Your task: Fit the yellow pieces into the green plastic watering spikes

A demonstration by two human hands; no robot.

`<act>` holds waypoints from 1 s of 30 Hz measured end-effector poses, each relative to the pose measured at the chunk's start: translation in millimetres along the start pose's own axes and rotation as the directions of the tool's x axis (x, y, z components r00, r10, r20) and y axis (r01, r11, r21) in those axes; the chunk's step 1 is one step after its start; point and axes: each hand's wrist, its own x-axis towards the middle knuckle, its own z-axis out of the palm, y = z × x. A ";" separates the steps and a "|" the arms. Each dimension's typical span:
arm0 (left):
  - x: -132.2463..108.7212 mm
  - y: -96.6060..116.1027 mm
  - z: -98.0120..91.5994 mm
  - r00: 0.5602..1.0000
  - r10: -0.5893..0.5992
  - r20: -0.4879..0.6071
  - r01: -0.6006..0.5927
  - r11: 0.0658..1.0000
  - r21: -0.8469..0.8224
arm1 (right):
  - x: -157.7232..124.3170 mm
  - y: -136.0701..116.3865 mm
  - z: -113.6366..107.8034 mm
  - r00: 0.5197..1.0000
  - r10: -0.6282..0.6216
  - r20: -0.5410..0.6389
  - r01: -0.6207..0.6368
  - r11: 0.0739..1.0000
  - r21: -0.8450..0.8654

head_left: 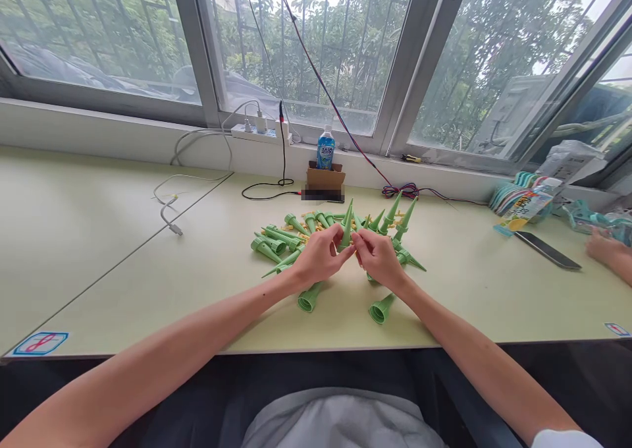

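My left hand (pixel 323 253) is closed around a green cone (pixel 347 227), which points upward in front of me. Beside it, my right hand (pixel 378 255) has its fingers pinched close to the cone's right side; what they hold is too small to tell. Many green cones with ribbed collars lie around both hands, mixed with small yellow pieces (pixel 390 221). Two more cones lie nearer the table's front edge, one at left (pixel 309 299) and another at right (pixel 381 309), their open ends toward me.
On the pale table (pixel 197 290), a cable (pixel 170 224) lies at left. A blue bottle (pixel 325 148) and brown box (pixel 326 176) stand behind the cones. At right are a phone (pixel 548 250), a drink pack (pixel 528 207) and another person's hand (pixel 607 249).
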 end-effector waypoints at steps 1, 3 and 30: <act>0.0 0.2 -0.1 1.000 -0.002 0.001 0.002 1.000 0.000 | 0.1 0.0 0.0 1.000 -0.001 0.000 0.001 1.000 0.000; -0.1 0.4 -0.2 1.000 -0.005 0.000 0.005 1.000 0.003 | 0.0 -0.2 0.1 1.000 -0.001 0.002 0.001 1.000 0.001; -0.3 1.7 -1.1 0.999 -0.026 0.018 0.026 1.000 0.001 | 0.5 1.3 0.2 1.000 -0.012 0.001 0.012 1.000 0.008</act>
